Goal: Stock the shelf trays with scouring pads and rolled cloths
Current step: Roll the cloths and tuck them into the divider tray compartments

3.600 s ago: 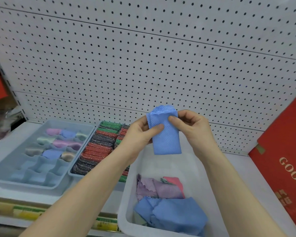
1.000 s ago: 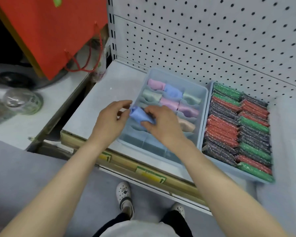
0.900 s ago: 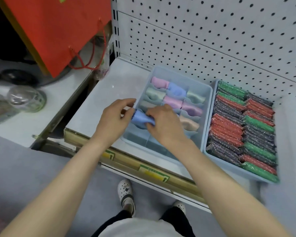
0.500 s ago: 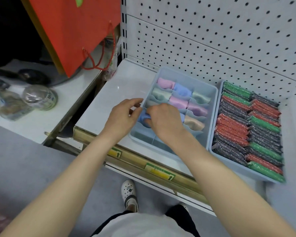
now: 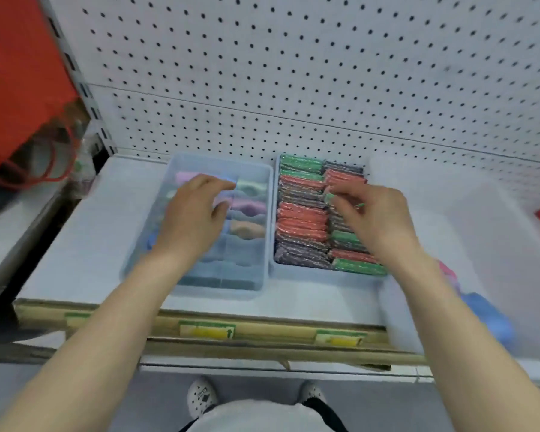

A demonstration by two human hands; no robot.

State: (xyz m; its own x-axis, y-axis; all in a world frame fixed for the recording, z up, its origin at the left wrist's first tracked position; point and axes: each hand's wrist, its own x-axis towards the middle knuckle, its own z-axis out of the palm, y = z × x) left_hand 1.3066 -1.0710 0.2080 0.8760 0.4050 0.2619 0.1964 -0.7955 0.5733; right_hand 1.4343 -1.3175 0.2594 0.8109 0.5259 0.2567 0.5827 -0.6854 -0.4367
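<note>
A pale blue divided tray (image 5: pixel 200 289) on the shelf holds several rolled cloths, among them a peach roll (image 5: pixel 248 229) and a mint one (image 5: pixel 251 185). A blue rolled cloth (image 5: pixel 150 243) lies in a left compartment, just beside my left wrist. My left hand (image 5: pixel 194 219) hovers over this tray with fingers spread and nothing in it. To the right, a second tray (image 5: pixel 309 271) is packed with red, green and dark scouring pads (image 5: pixel 300 213). My right hand (image 5: pixel 374 216) is above those pads, fingers loosely bent, holding nothing.
A white bin (image 5: pixel 480 229) at the right holds loose cloths, blue (image 5: pixel 487 316) and pink (image 5: pixel 448 272). A red bag (image 5: pixel 19 73) hangs at the upper left. White pegboard (image 5: pixel 293 73) backs the shelf. The shelf's front rail (image 5: pixel 262 335) carries price labels.
Both hands have let go of the blue rolled cloth, which now lies in the divided tray. My right hand has moved right, over the scouring pads; my view has swung right.
</note>
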